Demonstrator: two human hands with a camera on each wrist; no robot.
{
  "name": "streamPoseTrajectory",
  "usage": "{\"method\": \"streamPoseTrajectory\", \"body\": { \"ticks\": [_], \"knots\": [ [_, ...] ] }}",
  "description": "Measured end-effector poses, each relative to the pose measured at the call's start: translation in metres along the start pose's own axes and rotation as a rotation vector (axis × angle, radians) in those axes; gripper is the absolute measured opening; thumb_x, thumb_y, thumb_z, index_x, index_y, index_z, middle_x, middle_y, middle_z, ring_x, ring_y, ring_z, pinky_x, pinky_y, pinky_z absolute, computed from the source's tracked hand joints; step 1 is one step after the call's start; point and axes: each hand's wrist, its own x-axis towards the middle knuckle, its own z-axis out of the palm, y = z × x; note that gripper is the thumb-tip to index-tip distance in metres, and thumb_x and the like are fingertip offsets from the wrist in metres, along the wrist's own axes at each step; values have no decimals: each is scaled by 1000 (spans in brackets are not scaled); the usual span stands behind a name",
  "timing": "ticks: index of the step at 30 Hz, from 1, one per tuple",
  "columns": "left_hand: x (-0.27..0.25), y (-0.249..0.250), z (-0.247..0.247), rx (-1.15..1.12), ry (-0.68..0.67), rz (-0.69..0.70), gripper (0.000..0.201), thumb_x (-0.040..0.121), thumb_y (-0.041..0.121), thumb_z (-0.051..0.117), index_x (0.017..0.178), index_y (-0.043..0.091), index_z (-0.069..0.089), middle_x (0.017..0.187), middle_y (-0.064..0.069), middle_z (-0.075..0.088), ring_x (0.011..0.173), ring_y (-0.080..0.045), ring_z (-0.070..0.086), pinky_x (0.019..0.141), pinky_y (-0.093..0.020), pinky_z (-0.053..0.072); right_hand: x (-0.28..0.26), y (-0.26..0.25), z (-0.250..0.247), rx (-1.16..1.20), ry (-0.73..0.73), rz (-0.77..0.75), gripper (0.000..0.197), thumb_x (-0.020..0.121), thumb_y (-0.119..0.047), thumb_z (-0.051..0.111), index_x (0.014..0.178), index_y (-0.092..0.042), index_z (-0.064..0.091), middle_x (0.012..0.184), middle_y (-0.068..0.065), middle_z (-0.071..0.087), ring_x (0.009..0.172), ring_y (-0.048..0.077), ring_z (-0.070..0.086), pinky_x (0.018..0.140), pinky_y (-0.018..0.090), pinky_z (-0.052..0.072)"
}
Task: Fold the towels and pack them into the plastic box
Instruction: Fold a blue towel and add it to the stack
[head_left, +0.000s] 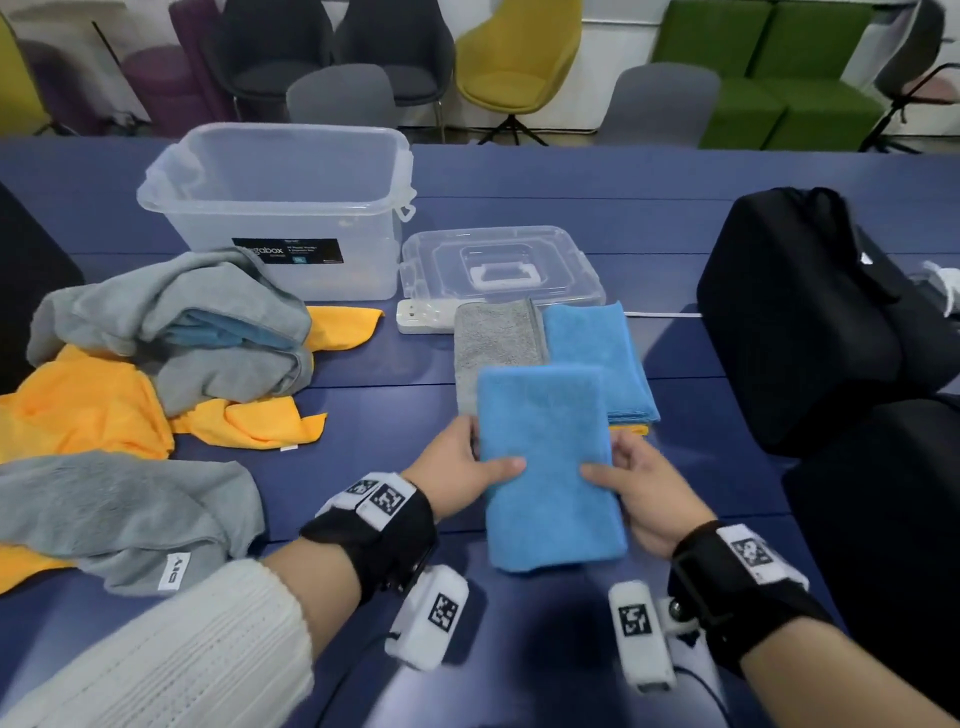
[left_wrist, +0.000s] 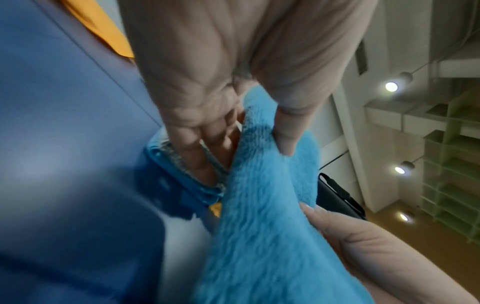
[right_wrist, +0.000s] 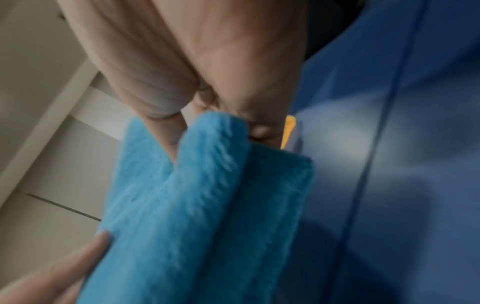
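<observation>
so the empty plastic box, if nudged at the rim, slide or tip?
The plastic box looks empty and thin-walled, so probably light. It stands tall on a smooth table; a low push likely slides it, a rim push might tip it.

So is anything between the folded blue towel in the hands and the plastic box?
Nothing visible blocks it. Both hands hold the blue towel above the table; the box stands open, its lid lying beside it. Two folded stacks lie low underneath the path.
</observation>
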Motion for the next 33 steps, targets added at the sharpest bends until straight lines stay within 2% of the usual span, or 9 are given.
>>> {"method": "streamPoseTrajectory", "body": {
  "ticks": [4, 6, 9, 15, 18, 22, 27, 30, 33],
  "knots": [
    [36, 41, 14, -128, -15, 123, 90, 77, -6, 73, 137, 41, 25, 115, -3, 61, 96, -12, 65, 78, -30, 57, 35, -36, -16, -32, 183, -147, 20, 86, 10, 57, 89, -10, 52, 74, 1, 73, 64, 13, 69, 55, 28, 57],
    [52, 55, 22, -36, -60, 157, 83, 78, -13, 67, 142, 30, 35, 123, -4, 56, 93, -14, 63, 80, -29, 56, 52, -51, -25, -38, 255, -200, 19, 86, 7, 60, 88, -11, 53, 70, -2, 73, 61, 9, 68, 52, 25, 55],
    [76, 67, 31, 174, -29, 226, 61, 75, -11, 70, 130, 12, 55, 137, -8, 49, 106, -23, 61, 95, -32, 51, 77, -65, -36, -63, 302, -252, 17, 88, 2, 60, 91, -14, 58, 82, 1, 71, 67, 8, 68, 60, 26, 56],
    [111, 72, 44, 636, -16, 209, 81, 76, 9, 75, 146, 11, 34, 149, -6, 27, 135, -22, 35, 110, -23, 26, 118, -68, -53, -242, 269, -172, 47, 82, 16, 47, 121, -10, 55, 109, 8, 69, 93, 22, 68, 81, 40, 56],
    [118, 64, 48, 853, -86, 117, 82, 78, 20, 74, 147, 11, 31, 158, -10, 10, 140, -26, 29, 110, -24, 26, 129, -55, -57, -532, 284, -85, 58, 81, 10, 50, 136, -9, 45, 121, 10, 64, 105, 25, 64, 92, 44, 52],
    [120, 56, 55, 922, -81, 107, 81, 82, 22, 70, 149, 11, 26, 159, -13, -12, 146, -26, 19, 112, -22, 21, 130, -45, -60, -709, 371, -124, 44, 87, 2, 51, 127, -16, 53, 117, 3, 64, 103, 19, 62, 85, 29, 48],
    [121, 53, 62, 880, -10, 204, 84, 87, 9, 62, 152, 6, 9, 159, -9, -18, 148, -21, 4, 105, -10, 6, 126, -45, -58, -621, 453, -265, 33, 91, -4, 55, 121, -18, 55, 111, -3, 62, 100, 15, 62, 87, 30, 49],
    [124, 49, 66, 1023, -16, 138, 82, 89, 19, 61, 151, 3, 11, 159, -13, -15, 148, -29, -3, 118, -28, 4, 125, -43, -59, -673, 487, -243, 37, 89, -7, 60, 125, -12, 53, 113, 0, 62, 100, 18, 61, 85, 27, 46],
    [123, 44, 69, 1138, -21, 136, 76, 92, 32, 54, 152, 8, 13, 161, -7, -5, 148, -28, -7, 118, -47, -2, 123, -39, -62, -799, 525, -249, 36, 86, -10, 64, 119, -14, 53, 112, 4, 60, 93, 22, 60, 85, 31, 46]
  ]
}}
